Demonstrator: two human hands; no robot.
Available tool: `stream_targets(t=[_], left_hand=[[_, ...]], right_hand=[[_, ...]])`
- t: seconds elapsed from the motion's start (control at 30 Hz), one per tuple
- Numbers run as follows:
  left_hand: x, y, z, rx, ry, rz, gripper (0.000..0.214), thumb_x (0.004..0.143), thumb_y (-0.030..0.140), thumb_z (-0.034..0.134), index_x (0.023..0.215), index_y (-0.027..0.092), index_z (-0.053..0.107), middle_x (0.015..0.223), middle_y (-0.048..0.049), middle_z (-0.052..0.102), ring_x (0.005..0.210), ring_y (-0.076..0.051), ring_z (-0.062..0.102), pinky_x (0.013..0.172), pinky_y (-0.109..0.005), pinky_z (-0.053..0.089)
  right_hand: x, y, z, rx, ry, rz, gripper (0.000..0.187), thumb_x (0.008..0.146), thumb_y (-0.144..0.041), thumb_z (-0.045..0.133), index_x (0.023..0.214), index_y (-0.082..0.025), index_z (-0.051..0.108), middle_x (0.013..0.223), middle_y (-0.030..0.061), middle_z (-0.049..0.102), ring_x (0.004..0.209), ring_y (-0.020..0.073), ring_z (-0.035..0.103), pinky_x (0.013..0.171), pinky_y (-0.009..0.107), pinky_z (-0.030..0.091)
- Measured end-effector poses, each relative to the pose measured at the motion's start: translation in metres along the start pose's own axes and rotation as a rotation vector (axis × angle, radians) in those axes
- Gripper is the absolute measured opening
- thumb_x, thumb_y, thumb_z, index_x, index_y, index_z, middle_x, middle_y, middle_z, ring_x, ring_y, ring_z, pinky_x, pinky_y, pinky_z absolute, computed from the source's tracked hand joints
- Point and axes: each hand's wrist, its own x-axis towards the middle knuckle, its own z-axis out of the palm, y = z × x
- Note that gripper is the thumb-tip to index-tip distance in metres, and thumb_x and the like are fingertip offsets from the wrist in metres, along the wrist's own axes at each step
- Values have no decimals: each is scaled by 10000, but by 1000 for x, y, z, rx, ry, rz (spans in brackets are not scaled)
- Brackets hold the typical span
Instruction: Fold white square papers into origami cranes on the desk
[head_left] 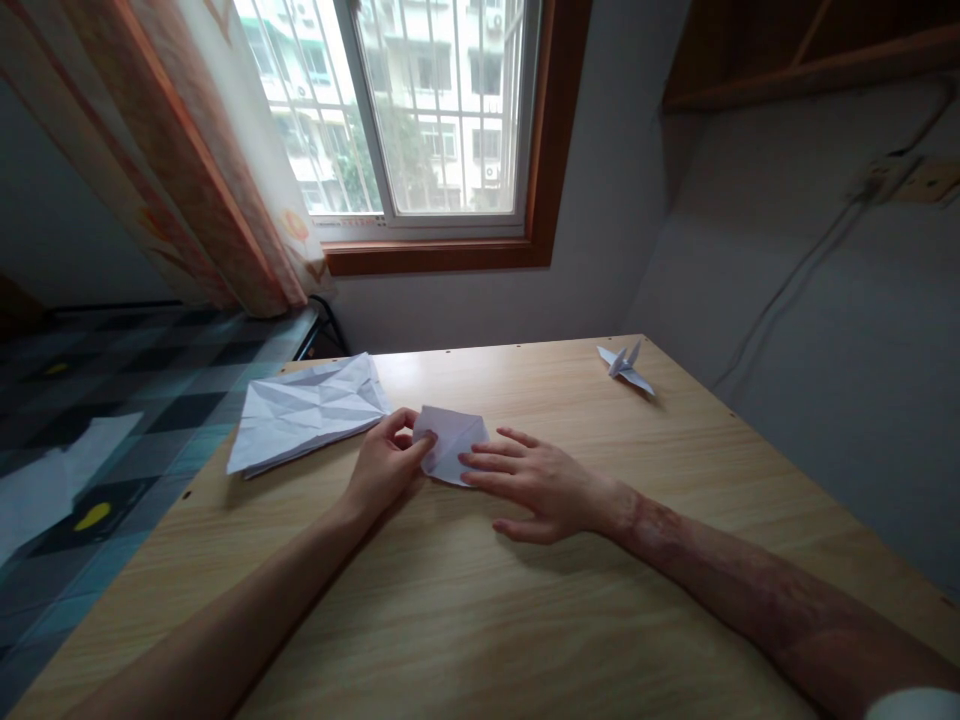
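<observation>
A small folded sheet of white paper lies between my hands on the wooden table. My left hand pinches its left edge, thumb on top and fingers curled at the side. My right hand rests flat, its fingers spread, with the fingertips touching the paper's right side. A diagonal crease line runs across the paper near its right corner. To the left of my left hand sits a stack of creased white paper sheets.
A folded paper crane stands near the table's far right corner. Left of the table is a checked bed cover with loose white paper on it. Beyond the table are a wall, a barred window and a curtain.
</observation>
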Motion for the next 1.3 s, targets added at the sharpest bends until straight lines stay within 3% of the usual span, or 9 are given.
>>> stream_targets(t=[0.2, 0.4, 0.73, 0.9, 1.1, 1.3], left_hand=[[5, 14, -2, 35, -106, -89, 520, 718, 608, 942, 953, 177, 767, 878, -56, 811, 753, -228, 753, 658, -285, 565], [5, 27, 0, 141, -225, -52, 481, 807, 616, 866, 987, 172, 817, 896, -78, 835, 769, -253, 751, 659, -313, 563], [4, 15, 0, 37, -51, -48, 352, 765, 452, 860, 939, 149, 816, 915, -108, 837, 736, -232, 733, 631, -297, 528], [12, 8, -5, -20, -68, -88, 376, 696, 440, 908, 907, 153, 787, 845, -83, 813, 722, -217, 724, 636, -280, 525], [8, 16, 1, -26, -159, -94, 365, 656, 408, 953, 826, 163, 744, 768, -32, 777, 671, -182, 674, 629, -267, 514], [4, 17, 6, 58, -131, -100, 399, 669, 463, 947, 837, 136, 792, 821, -72, 816, 696, -208, 690, 654, -294, 532]], right_hand=[[1, 3, -3, 77, -53, -25, 659, 1077, -486, 613, 1655, -188, 503, 1618, 153, 638, 1597, 305, 498, 1374, 541, 234], [1, 2, -4, 116, -55, -74, 675, 1068, -471, 631, 1662, -178, 497, 1645, 154, 613, 1614, 306, 479, 1371, 525, 249], [-1, 3, -1, 133, -23, -78, 620, 1050, -434, 671, 1617, -212, 552, 1631, 138, 629, 1557, 295, 547, 1348, 525, 300], [-1, 2, 0, 105, 14, -56, 542, 1035, -406, 680, 1534, -204, 618, 1579, 136, 668, 1489, 290, 599, 1334, 519, 332], [1, 2, 1, 92, 25, -75, 550, 1028, -397, 678, 1532, -184, 615, 1556, 149, 676, 1457, 293, 615, 1320, 518, 363], [1, 2, 1, 99, 24, -73, 536, 1029, -403, 673, 1520, -192, 625, 1559, 144, 675, 1451, 297, 619, 1330, 516, 348]])
